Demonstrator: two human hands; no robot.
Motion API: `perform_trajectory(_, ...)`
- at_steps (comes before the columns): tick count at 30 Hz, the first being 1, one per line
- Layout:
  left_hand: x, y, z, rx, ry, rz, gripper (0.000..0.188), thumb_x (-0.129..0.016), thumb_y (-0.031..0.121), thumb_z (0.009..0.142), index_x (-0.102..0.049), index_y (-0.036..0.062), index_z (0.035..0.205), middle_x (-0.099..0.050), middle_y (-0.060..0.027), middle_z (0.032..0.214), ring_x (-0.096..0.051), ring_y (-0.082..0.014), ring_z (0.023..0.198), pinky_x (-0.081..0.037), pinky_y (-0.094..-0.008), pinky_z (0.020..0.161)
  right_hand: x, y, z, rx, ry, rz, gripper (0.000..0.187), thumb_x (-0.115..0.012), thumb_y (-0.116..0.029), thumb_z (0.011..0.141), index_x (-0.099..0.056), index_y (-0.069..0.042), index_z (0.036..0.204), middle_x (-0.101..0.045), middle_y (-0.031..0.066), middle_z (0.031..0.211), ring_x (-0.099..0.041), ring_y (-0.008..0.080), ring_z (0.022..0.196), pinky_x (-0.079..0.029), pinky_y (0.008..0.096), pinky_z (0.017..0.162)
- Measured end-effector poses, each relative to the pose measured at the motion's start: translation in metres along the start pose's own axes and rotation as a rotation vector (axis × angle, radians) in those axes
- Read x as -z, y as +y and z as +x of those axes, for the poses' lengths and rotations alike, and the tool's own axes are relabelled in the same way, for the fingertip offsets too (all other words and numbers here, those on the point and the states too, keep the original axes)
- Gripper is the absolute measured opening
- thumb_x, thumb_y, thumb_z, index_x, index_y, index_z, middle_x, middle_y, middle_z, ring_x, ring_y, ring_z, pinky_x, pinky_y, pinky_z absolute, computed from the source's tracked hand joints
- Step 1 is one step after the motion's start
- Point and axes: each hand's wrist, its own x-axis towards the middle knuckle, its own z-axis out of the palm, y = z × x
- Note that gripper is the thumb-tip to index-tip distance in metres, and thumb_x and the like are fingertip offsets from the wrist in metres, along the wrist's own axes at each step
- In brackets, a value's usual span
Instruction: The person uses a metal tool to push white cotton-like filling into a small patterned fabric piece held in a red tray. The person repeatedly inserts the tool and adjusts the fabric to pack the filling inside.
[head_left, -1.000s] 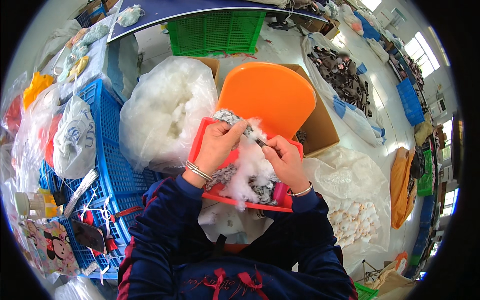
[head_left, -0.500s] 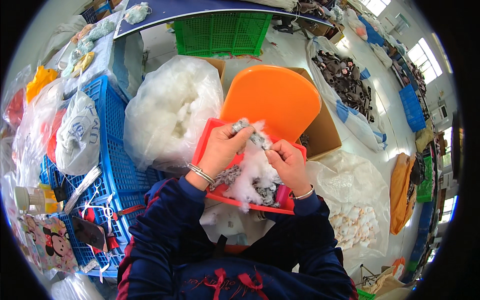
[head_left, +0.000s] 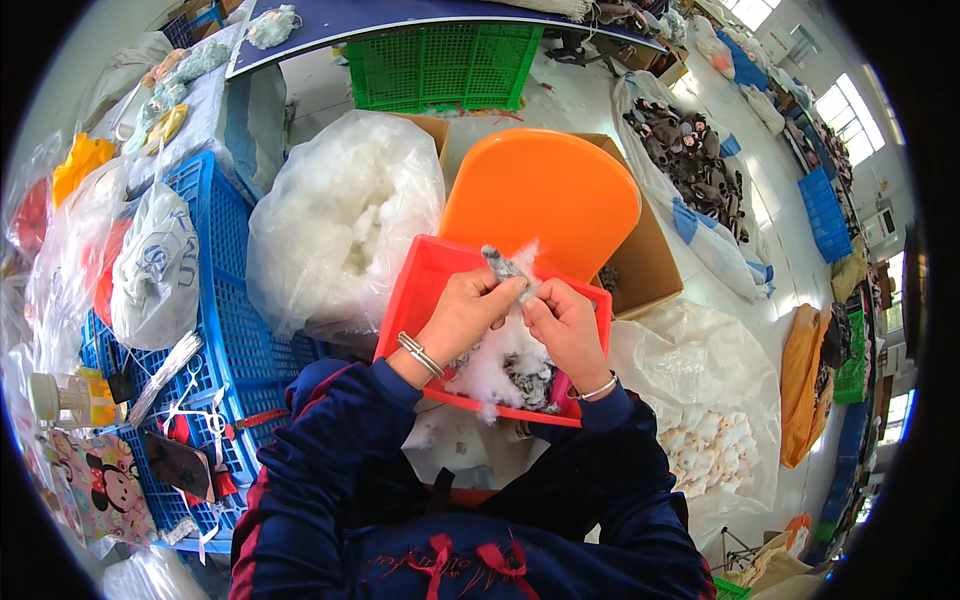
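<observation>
Grey pc in L hand

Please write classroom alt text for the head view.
A person's left hand and right hand hold a grey fuzzy piece above a red bin holding white stuffing. Behind is an orange chair back, with a clear bag of fluff to its left.

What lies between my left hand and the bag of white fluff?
In the head view, the left side of the red bin lies between the left hand and the bag. Nothing else shows in that stretch.
</observation>
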Motion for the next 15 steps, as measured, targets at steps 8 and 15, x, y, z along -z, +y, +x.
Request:
perform_trajectory(8, 0.038, 0.009, 0.022, -0.073, 0.144, -0.146, 0.028, -0.062, 0.026, 0.095, -0.065, 0.0033, 0.079, -0.057, 0.0007, 0.067, -0.05, -0.0073, 0.06, -0.039, -0.0231, 0.057, 0.022, -0.007, 0.001, -0.091, -0.139, -0.179, 0.014, -0.059, -0.014, 0.095, -0.053, -0.004, 0.087, -0.051, -0.0036, 0.071, -0.045, 0.0038, 0.064, -0.038, 0.0223, 0.056)
perform_trajectory(15, 0.035, 0.016, 0.012, -0.084, -0.306, 0.09, 0.027, -0.056, 0.025, 0.098, -0.069, 0.0014, 0.093, -0.067, 0.0002, 0.092, -0.059, -0.0082, 0.089, -0.047, -0.026, 0.085, 0.05, -0.01, 0.01, 0.012, -0.026, 0.067, 0.018, -0.064, -0.016, 0.093, -0.057, -0.003, 0.083, -0.05, -0.0061, 0.07, -0.043, 0.003, 0.062, -0.035, 0.0224, 0.054)
